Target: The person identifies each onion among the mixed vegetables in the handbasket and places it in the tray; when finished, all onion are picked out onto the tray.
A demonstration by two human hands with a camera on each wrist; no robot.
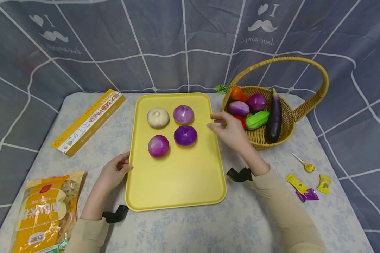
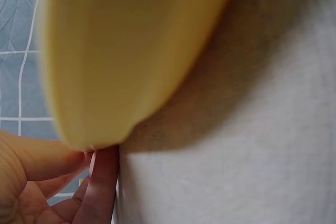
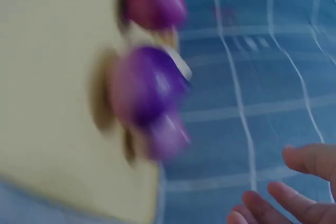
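Observation:
My left hand (image 1: 114,172) pinches the left edge of a yellow tray (image 1: 177,182), thumb and fingertips at its rim in the left wrist view. On the tray sit a pale, purple-tinged bulb (image 1: 158,117), a light purple onion (image 1: 183,114), a dark purple onion (image 1: 185,136) and a magenta onion (image 1: 158,146). By the tray's upper right edge, my right hand (image 1: 229,130) holds nothing, its thumb and fingers parted. The onions look blurred in the right wrist view, with the right-hand fingers (image 3: 302,203) apart from them.
Right of the tray stands a wicker basket (image 1: 289,123) with an eggplant (image 1: 274,117), a green vegetable (image 1: 257,120) and other produce. A lollipop (image 1: 308,167) and wrapped candies (image 1: 297,183) lie at the right. Leftward are a pasta box (image 1: 90,121) and an orange food bag (image 1: 41,214).

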